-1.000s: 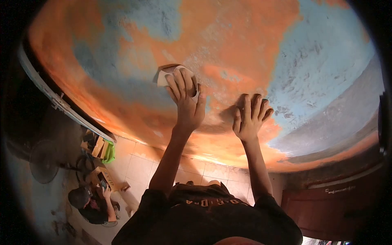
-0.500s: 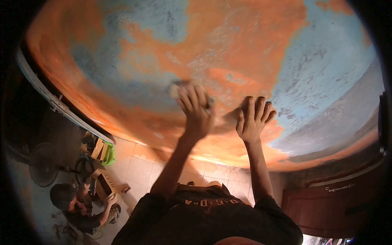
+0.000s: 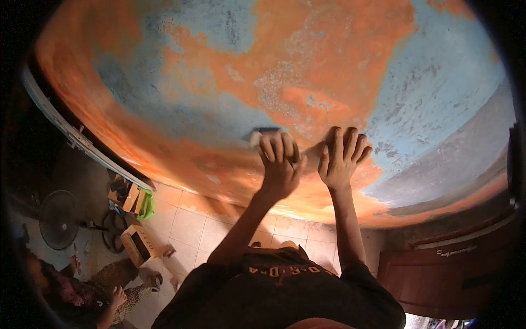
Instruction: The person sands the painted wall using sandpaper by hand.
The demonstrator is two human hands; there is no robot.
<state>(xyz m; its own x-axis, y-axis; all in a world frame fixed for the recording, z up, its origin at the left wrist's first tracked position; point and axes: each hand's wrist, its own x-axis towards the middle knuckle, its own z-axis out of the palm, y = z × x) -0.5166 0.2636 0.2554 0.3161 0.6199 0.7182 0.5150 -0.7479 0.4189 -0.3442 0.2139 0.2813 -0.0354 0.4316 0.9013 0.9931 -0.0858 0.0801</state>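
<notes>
My left hand (image 3: 280, 167) is raised against the wall (image 3: 219, 115), which is patchy with orange and blue paint. Its fingers are bent over a small pale piece (image 3: 255, 139) that is pressed to the surface. Only the left edge of that piece shows, slightly blurred, so its kind is unclear. To the right, my right hand (image 3: 342, 159) rests on the wall with fingers stretched out and slightly apart, holding nothing. It touches near the border between the orange paint and a worn blue patch.
Another person (image 3: 82, 290) sits on the floor at lower left, near a cardboard box (image 3: 134, 247), a standing fan (image 3: 59, 219) and a green bag (image 3: 146, 205). Pale floor tiles (image 3: 189, 227) lie below. A dark red door (image 3: 433, 279) is at lower right.
My left hand has moved down and to the right along the wall with the pale piece. My right hand stays put. The other person has leaned back from the box.
</notes>
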